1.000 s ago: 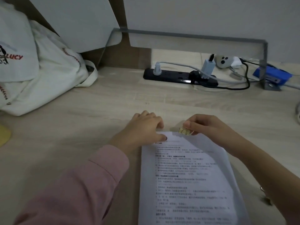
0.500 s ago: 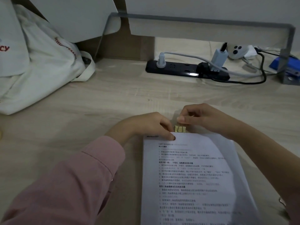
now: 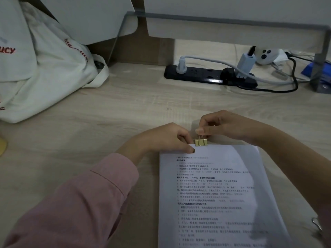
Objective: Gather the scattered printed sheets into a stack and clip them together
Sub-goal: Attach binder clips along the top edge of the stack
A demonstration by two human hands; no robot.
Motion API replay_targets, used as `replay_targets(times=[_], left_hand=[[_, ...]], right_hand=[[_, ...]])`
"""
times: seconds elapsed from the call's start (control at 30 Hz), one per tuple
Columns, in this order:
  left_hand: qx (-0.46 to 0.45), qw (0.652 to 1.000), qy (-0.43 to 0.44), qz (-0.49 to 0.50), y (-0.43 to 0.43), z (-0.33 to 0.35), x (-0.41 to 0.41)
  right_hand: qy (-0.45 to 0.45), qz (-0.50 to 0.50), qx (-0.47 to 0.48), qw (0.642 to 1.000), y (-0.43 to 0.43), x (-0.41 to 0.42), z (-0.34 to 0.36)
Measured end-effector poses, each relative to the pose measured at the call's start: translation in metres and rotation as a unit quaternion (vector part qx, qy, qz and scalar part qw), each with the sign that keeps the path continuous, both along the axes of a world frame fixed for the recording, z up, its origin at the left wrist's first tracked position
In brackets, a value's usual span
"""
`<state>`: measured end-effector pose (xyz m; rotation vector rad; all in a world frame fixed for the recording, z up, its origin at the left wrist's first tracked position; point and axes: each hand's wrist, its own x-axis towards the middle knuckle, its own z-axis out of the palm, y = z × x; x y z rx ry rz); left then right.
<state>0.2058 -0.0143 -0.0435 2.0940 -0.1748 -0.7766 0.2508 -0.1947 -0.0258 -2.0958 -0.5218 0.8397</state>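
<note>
One gold clip (image 3: 201,142), one stack (image 3: 215,190) — one power strip (image 3: 198,74)

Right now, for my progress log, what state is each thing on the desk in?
stack of sheets, gathered, flat on the desk.
binder clip, at the stack's top edge, handles upright.
left hand, holds the stack's top edge.
right hand, pinches the clip's handles.
power strip, plugs inserted.

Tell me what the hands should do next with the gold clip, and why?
Probably the right hand should slide the gold binder clip a bit further onto the paper stack. It pinches the clip's wire handles, the clip sits at the stack's top edge, and the left hand holds the sheets beside it.
</note>
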Motion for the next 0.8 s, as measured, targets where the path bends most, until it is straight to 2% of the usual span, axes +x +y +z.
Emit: replay_targets(times=[0.17, 0.37, 0.7, 0.8], left_hand=[[-0.014, 1.0, -0.006, -0.001, 0.002, -0.001, -0.001], [-0.018, 1.0, -0.007, 0.014, 0.005, -0.001, -0.002], [-0.016, 1.0, -0.013, 0.016, 0.007, -0.001, -0.002], [-0.015, 1.0, -0.014, 0.022, 0.007, -0.001, -0.002]], right_hand=[[0.023, 0.003, 0.01, 1.0, 0.002, 0.0, 0.0], [0.099, 0.002, 0.022, 0.995, -0.002, 0.0, -0.003], [0.105, -0.025, 0.018, 0.994, -0.011, -0.001, -0.004], [0.08, -0.03, -0.015, 0.996, -0.009, -0.001, -0.004]])
